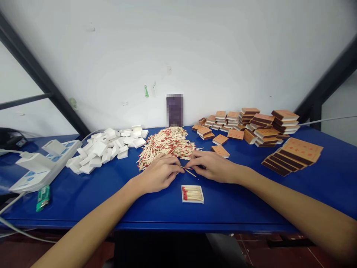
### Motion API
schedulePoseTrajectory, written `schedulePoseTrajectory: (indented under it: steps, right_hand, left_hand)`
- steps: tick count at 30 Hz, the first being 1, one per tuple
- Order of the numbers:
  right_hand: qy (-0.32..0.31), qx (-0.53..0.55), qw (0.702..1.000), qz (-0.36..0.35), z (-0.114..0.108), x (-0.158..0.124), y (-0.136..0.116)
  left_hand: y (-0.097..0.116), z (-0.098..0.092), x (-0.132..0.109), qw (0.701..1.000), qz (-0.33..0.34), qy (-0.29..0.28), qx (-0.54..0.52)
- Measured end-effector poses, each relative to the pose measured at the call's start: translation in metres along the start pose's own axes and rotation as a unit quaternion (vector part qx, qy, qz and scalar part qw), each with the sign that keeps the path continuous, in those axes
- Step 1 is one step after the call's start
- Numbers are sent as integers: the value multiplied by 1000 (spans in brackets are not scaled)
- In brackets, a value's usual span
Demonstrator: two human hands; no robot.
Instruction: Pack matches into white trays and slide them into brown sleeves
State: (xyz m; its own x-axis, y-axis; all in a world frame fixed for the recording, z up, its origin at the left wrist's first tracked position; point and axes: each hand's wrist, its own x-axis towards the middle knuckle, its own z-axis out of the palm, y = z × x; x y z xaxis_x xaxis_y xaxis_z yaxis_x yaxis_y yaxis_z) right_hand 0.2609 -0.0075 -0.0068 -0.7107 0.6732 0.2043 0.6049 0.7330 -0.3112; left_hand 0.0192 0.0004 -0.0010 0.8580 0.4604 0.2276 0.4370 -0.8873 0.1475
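Note:
Both hands meet at the front edge of a large heap of red-tipped matches (167, 143). My left hand (160, 173) has its fingers pressed together around the end of a match. My right hand (210, 165) pinches close beside it, its fingertips at matchsticks by the heap; exactly what it grips is too small to tell. A loose match (190, 172) lies on the blue table between the hands. Nearer the front edge sits a white open tray (203, 193), holding several matches with red heads to the left.
White empty trays (100, 149) are piled at the left, beside a power strip (44, 163) with plugs and cables. A green lighter (43, 198) lies in front. Brown matchboxes (264, 132) stand in stacks at the right, with a fanned stack (301, 150) nearer.

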Motion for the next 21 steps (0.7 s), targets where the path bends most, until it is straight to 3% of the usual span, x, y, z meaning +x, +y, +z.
schedulePoseTrajectory:
  steps: [9, 21]
  right_hand:
    - [2, -61, 998, -12, -1, 0, 0]
    - [1, -32, 999, 26, 0, 0, 4]
  left_hand:
    - [0, -2, 0, 1000, 0, 5, 3]
    - [3, 4, 9, 999, -25, 32, -2]
